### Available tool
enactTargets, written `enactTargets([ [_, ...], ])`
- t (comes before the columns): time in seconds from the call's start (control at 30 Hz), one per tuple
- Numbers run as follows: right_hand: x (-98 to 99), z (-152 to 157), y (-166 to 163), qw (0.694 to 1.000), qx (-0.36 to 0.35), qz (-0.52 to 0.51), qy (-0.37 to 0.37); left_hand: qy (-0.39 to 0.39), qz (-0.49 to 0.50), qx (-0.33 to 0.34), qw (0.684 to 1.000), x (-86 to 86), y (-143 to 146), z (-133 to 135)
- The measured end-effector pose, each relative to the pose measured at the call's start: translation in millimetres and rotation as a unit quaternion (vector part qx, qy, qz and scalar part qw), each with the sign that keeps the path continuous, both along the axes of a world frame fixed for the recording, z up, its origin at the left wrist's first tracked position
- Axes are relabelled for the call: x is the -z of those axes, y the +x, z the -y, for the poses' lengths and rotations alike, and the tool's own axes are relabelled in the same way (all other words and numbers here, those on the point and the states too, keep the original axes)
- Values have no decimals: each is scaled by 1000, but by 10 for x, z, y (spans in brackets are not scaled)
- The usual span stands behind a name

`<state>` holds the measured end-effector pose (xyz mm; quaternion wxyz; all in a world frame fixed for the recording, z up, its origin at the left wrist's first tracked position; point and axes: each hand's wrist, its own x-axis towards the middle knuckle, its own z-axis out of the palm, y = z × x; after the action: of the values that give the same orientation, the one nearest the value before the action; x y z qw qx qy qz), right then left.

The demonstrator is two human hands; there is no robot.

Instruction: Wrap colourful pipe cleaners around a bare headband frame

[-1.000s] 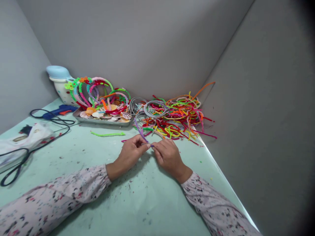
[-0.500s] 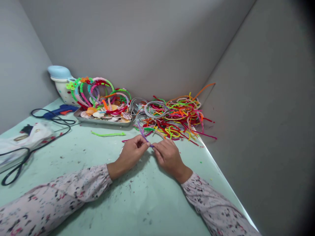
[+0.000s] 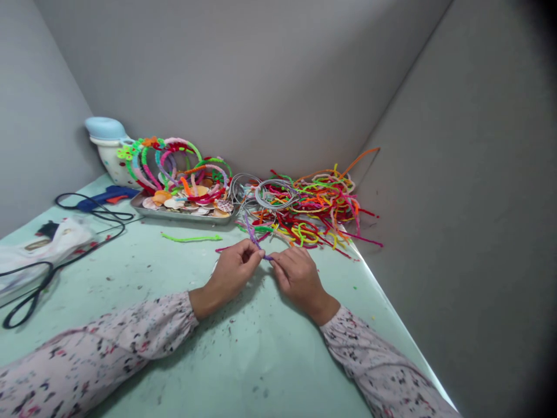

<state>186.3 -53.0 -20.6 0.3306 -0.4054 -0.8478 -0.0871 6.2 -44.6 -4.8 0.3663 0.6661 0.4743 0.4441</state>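
A purple pipe cleaner (image 3: 251, 232) is pinched between my two hands above the table. My left hand (image 3: 235, 266) grips it between thumb and forefinger, and a length of it sticks up beyond the fingers. A short stretch away, my right hand (image 3: 300, 278) holds the same pipe cleaner in a closed pinch. Its far end overlaps the heap behind, so the tip is hard to make out. To the left of my hands lies a single bright green pipe cleaner (image 3: 191, 238).
Behind my hands is a tangled heap of coloured pipe cleaners (image 3: 322, 203) with grey wire coils (image 3: 275, 194). A metal tray (image 3: 187, 217) holds shells and fuzzy headbands. Further left are a white cup (image 3: 112, 159), a blue glue gun (image 3: 104, 198), a black cord (image 3: 47, 273) and a plastic bag (image 3: 65, 241).
Almost nothing differs. Both hands keep their pinch on the purple pipe cleaner, whose piece between the fingers has shifted very slightly.
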Motion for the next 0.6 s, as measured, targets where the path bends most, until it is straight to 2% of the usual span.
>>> enactTargets([
  [0.27, -7, 6, -1, 1000, -7, 15, -7, 6, -33, -19, 999, -19, 2, -2],
  [0.6, 4, 6, 5, 1000, 6, -3, -6, -22, -14, 32, 999, 24, -5, -25],
])
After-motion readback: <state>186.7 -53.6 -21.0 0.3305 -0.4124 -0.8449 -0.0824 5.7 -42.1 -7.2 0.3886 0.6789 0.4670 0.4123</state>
